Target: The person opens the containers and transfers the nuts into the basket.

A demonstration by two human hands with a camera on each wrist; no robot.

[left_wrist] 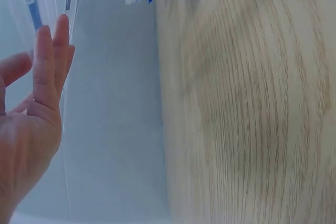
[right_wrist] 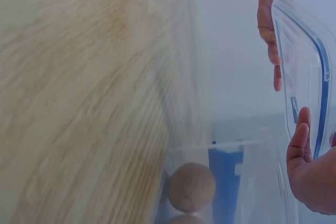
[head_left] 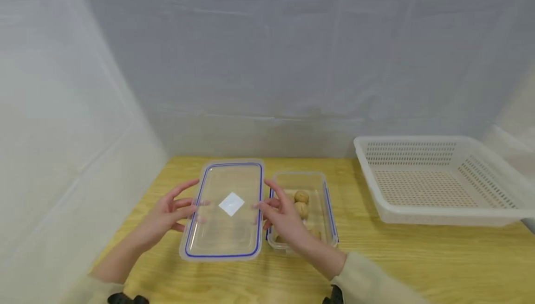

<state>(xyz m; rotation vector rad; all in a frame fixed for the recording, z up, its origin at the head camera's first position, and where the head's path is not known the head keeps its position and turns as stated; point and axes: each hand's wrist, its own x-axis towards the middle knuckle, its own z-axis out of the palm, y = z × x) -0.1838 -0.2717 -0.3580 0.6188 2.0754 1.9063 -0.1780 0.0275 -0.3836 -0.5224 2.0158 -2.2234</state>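
A clear plastic lid [head_left: 221, 236] with a blue seal line and a white square label is held up over the table, tilted. My left hand [head_left: 160, 213] holds its left edge, thumb on top and some fingertips showing through from beneath. My right hand [head_left: 288, 220] grips the right edge in the same way. Beneath the right hand stands a clear plastic container [head_left: 329, 206] with blue side clips. Several round tan walnut-like balls [right_wrist: 192, 187] lie in it, partly hidden by the right hand and wrist in the head view.
A white perforated plastic basket [head_left: 443, 216] stands at the right of the wooden table [head_left: 376, 267]. Pale sheeting [head_left: 267, 62] rises behind the table and along its left side.
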